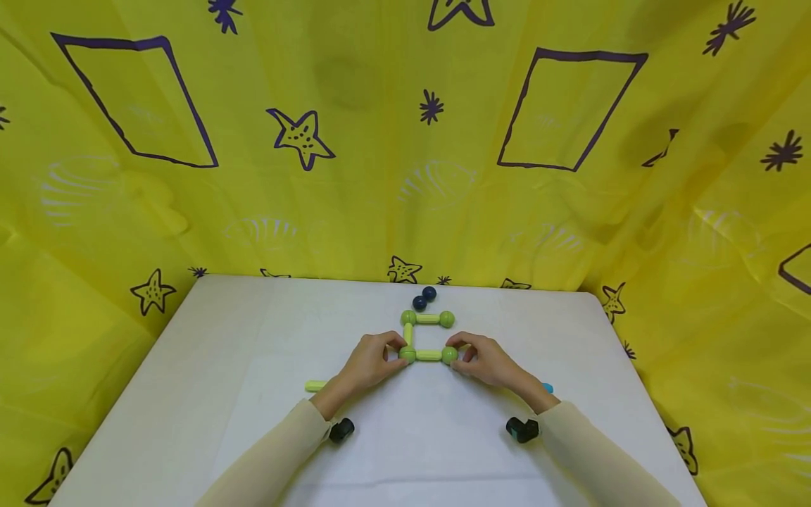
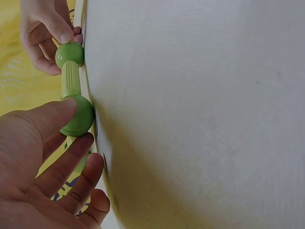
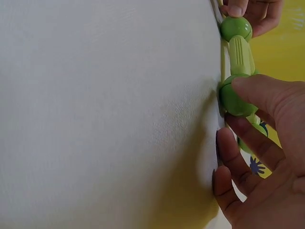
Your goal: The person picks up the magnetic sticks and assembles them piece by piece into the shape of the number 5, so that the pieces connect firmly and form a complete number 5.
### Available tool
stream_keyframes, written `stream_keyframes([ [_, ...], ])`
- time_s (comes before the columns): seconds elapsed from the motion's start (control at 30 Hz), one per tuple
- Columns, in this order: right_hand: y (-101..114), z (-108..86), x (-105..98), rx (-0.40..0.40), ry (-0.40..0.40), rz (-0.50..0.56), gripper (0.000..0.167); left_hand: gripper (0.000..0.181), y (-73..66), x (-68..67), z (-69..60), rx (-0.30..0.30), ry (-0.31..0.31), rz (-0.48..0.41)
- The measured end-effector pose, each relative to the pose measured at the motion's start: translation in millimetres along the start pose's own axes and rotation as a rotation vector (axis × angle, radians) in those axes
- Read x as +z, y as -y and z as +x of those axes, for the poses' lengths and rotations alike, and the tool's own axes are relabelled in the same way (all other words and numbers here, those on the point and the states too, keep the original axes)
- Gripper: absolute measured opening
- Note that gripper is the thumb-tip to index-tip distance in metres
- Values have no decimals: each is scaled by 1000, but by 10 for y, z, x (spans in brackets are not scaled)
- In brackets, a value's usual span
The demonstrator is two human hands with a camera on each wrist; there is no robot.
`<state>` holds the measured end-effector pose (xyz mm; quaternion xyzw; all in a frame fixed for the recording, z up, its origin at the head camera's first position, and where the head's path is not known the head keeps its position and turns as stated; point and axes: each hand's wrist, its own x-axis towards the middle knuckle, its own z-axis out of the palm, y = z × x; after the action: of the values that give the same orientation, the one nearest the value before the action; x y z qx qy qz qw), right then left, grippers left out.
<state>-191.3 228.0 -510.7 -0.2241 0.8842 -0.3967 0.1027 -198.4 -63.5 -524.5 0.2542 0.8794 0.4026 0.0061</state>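
Note:
In the head view, light green rods and green balls form a three-sided frame lying on the table, its right side without a rod. My left hand [image 1: 370,360] pinches the front-left green ball [image 2: 81,117] between thumb and fingers. The front-right green ball [image 3: 233,98] is pinched by my right hand [image 1: 484,359]. Between these balls runs a light green rod [image 1: 429,355]. Another rod [image 1: 408,334] leads back to the rear-left ball [image 1: 408,318], and a third rod [image 1: 427,319] joins that to the rear-right ball [image 1: 446,319].
Two dark blue balls [image 1: 424,298] sit behind the frame. A loose light green rod [image 1: 314,386] lies by my left forearm, and a blue piece [image 1: 548,388] shows partly behind my right forearm. A yellow patterned curtain [image 1: 367,211] surrounds the white table [image 1: 253,324].

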Motion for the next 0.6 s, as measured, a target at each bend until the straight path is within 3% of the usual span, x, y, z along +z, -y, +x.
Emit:
stream_keyframes([
  [0.27,26,-94,-174,-25,15,-31,42,22,2,-2,-4,4,1,3],
  [0.6,-4,-358,-522,-43,43,-114,42,21,8,-16,0,14,7,4],
])
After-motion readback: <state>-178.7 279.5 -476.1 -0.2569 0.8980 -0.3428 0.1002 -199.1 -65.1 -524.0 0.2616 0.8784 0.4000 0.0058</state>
